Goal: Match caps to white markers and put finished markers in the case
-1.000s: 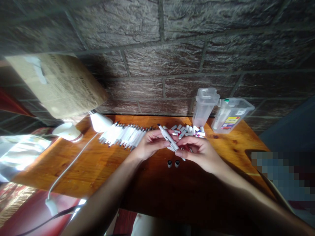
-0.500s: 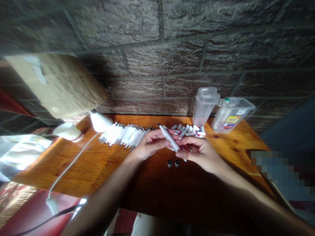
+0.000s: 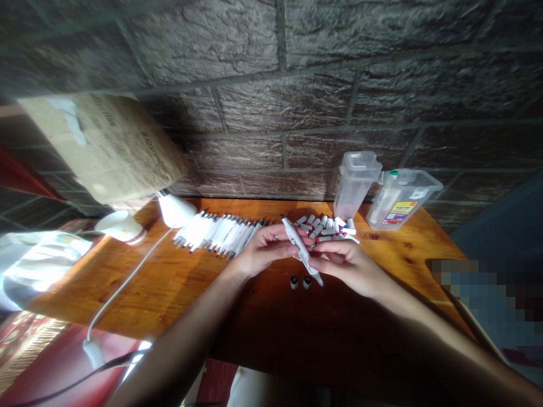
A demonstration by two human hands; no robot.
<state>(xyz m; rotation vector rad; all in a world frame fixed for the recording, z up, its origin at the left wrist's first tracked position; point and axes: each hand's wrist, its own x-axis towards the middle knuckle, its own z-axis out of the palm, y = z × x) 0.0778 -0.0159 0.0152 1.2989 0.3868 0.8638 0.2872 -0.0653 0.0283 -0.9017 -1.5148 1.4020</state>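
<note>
A white marker [image 3: 299, 243] without caps is held at a slant above the table, its dark tip pointing up and away and its other tip down toward me. My left hand [image 3: 267, 249] is closed round its upper part, with a ring on one finger. The fingers of my right hand [image 3: 345, 263] pinch its lower part from the right. Two dark-topped caps [image 3: 300, 281] stand upright on the table just below. Behind my hands lies a heap of loose caps [image 3: 326, 226]. A row of uncapped white markers [image 3: 220, 232] lies side by side to the left.
Two clear plastic containers [image 3: 356, 186] stand by the stone wall at back right; the right one holds a green-capped marker [image 3: 390, 181]. At left are a lamp with a paper shade [image 3: 110, 147], its white cord [image 3: 127, 277] and a white paper cup [image 3: 121, 226].
The marker has turned a little more upright, and its lower end shows more clearly below my right fingers. Both hands have barely shifted; the view has moved slightly.
</note>
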